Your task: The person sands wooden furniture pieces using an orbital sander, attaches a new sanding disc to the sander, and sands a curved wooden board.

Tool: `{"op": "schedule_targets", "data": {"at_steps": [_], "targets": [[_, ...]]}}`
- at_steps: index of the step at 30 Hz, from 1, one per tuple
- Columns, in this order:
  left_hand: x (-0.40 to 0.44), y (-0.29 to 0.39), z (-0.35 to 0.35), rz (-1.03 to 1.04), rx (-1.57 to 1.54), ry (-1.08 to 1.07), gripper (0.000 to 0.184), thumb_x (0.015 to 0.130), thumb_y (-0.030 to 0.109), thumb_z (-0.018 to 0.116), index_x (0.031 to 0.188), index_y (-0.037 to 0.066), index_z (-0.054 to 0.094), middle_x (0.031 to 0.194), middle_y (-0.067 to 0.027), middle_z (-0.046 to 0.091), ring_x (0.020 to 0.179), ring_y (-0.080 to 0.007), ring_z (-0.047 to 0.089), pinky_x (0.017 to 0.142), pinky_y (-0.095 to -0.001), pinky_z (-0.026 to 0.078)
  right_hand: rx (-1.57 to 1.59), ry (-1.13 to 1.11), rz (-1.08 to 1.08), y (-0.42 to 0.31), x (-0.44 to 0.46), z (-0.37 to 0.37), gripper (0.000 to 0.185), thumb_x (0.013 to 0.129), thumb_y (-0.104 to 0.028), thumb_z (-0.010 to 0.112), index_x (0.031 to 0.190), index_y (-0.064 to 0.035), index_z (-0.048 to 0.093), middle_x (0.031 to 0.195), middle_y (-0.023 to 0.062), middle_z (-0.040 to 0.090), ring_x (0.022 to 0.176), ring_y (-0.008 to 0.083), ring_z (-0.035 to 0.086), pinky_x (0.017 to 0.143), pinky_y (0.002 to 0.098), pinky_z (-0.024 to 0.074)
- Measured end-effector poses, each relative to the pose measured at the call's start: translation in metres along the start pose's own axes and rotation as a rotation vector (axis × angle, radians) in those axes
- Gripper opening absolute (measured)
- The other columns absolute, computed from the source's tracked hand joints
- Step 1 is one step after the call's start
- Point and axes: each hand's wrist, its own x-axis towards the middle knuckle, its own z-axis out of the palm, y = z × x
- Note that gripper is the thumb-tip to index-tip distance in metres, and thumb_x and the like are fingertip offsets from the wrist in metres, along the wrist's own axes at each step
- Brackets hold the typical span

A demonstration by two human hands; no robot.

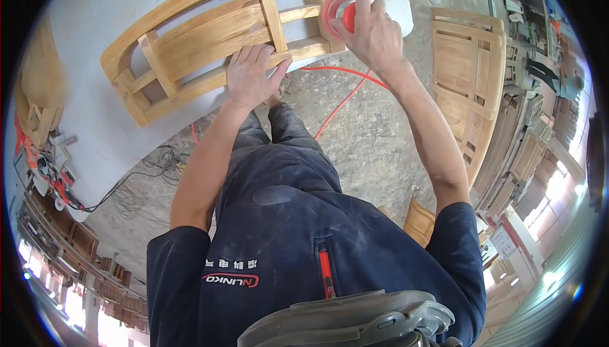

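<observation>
A light wooden furniture frame (209,30), with a curved rim, slats and a middle panel, lies flat on a white-topped table (108,137). My left hand (249,75) rests over the frame's near rail, fingers bent across the wood and thumb at the near edge. At the frame's right end, my right hand (377,37) is closed around a red round sander (331,14). The sander's disc sits against the end piece of the frame and looks blurred. My right palm and fingers hide part of the tool.
A red hose (342,68) runs below the table edge and across the floor. Wooden panels (466,74) stand at the right, near stacked boards (520,137). More wooden parts (39,80) and red tools lie at the left. Black cables (136,188) trail on the floor.
</observation>
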Motion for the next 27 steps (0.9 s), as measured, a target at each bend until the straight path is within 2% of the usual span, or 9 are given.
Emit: {"op": "schedule_targets", "data": {"at_steps": [4, 8, 11, 13, 17, 20, 24, 26, 27], "targets": [[0.004, 0.002, -0.006, 0.027, -0.026, -0.021, 0.038, 0.087, 0.038, 0.086, 0.104, 0.005, 0.075, 0.101, -0.0102, 0.076, 0.094, -0.0317, 0.071, 0.085, -0.0430, 0.054, 0.066, -0.156, -0.026, -0.002, -0.032, 0.003, 0.064, 0.097, -0.050, 0.077, 0.132, -0.0026, 0.050, 0.104, 0.0251, 0.064, 0.080, 0.0440, 0.075, 0.063, 0.0523, 0.0616], [0.007, -0.004, -0.008, 0.041, -0.072, -0.033, 0.039, 0.086, 0.037, 0.087, 0.105, 0.005, 0.075, 0.101, -0.0100, 0.076, 0.095, -0.0328, 0.071, 0.086, -0.0428, 0.054, 0.185, -0.162, 0.076, -0.007, -0.061, -0.002, 0.071, 0.095, -0.048, 0.079, 0.137, 0.0003, 0.049, 0.108, 0.0258, 0.062, 0.089, 0.0452, 0.073, 0.068, 0.0522, 0.0618], [0.030, -0.018, -0.014, 0.037, -0.209, -0.086, 0.045, 0.084, 0.039, 0.088, 0.112, 0.007, 0.073, 0.112, -0.0093, 0.073, 0.107, -0.0299, 0.067, 0.094, -0.0440, 0.050, 0.182, -0.083, 0.200, -0.010, -0.062, 0.003, 0.065, 0.095, -0.046, 0.079, 0.130, 0.0010, 0.050, 0.106, 0.0252, 0.061, 0.080, 0.0405, 0.075, 0.061, 0.0474, 0.0626], [0.074, -0.021, -0.030, 0.154, 0.112, 0.220, 0.058, 0.081, 0.038, 0.091, 0.123, 0.006, 0.068, 0.124, -0.0127, 0.071, 0.121, -0.0315, 0.062, 0.103, -0.0493, 0.046, 0.207, -0.061, 0.168, -0.009, -0.068, 0.012, 0.066, 0.095, -0.046, 0.079, 0.131, 0.0004, 0.050, 0.105, 0.0253, 0.061, 0.079, 0.0402, 0.075, 0.060, 0.0470, 0.0623], [0.157, -0.050, -0.039, 0.020, 0.253, 0.156, 0.071, 0.083, 0.048, 0.089, 0.134, 0.005, 0.064, 0.135, -0.0152, 0.067, 0.132, -0.0328, 0.057, 0.109, -0.0526, 0.042, 0.330, -0.139, 0.175, -0.009, -0.079, -0.001, 0.067, 0.092, -0.045, 0.082, 0.132, -0.0003, 0.051, 0.108, 0.0260, 0.063, 0.082, 0.0418, 0.075, 0.066, 0.0486, 0.0622], [0.201, -0.046, -0.037, -0.115, 0.358, -0.516, 0.078, 0.087, 0.064, 0.078, 0.135, 0.004, 0.066, 0.136, -0.0167, 0.070, 0.132, -0.0326, 0.061, 0.110, -0.0492, 0.046, 0.439, -0.056, 0.337, -0.008, -0.094, -0.004, 0.073, 0.089, -0.044, 0.084, 0.137, -0.0005, 0.051, 0.117, 0.0283, 0.065, 0.093, 0.0457, 0.074, 0.077, 0.0529, 0.0618], [0.236, -0.027, -0.027, -0.125, 0.437, -0.707, 0.074, 0.087, 0.060, 0.080, 0.132, 0.003, 0.066, 0.132, -0.0171, 0.072, 0.128, -0.0332, 0.066, 0.105, -0.0490, 0.052, 0.526, -0.113, 0.517, 0.005, -0.127, -0.012, 0.083, 0.086, -0.044, 0.088, 0.145, -0.0006, 0.051, 0.130, 0.0295, 0.067, 0.111, 0.0481, 0.072, 0.093, 0.0549, 0.0583], [0.248, -0.036, -0.014, -0.185, 0.400, -0.783, 0.056, 0.089, 0.045, 0.079, 0.127, 0.004, 0.070, 0.125, -0.0187, 0.076, 0.122, -0.0355, 0.070, 0.100, -0.0493, 0.056, 0.552, -0.113, 0.581, 0.014, -0.141, -0.023, 0.082, 0.085, -0.044, 0.088, 0.144, -0.0002, 0.052, 0.131, 0.0291, 0.067, 0.112, 0.0480, 0.071, 0.095, 0.0543, 0.0579], [0.252, -0.037, -0.011, -0.164, 0.408, -0.777, 0.056, 0.089, 0.045, 0.079, 0.127, 0.004, 0.070, 0.125, -0.0187, 0.076, 0.122, -0.0355, 0.070, 0.100, -0.0493, 0.056, 0.583, -0.123, 0.643, 0.020, -0.148, -0.028, 0.081, 0.085, -0.043, 0.089, 0.143, 0.0002, 0.054, 0.132, 0.0286, 0.068, 0.113, 0.0479, 0.071, 0.096, 0.0537, 0.0574]]}}
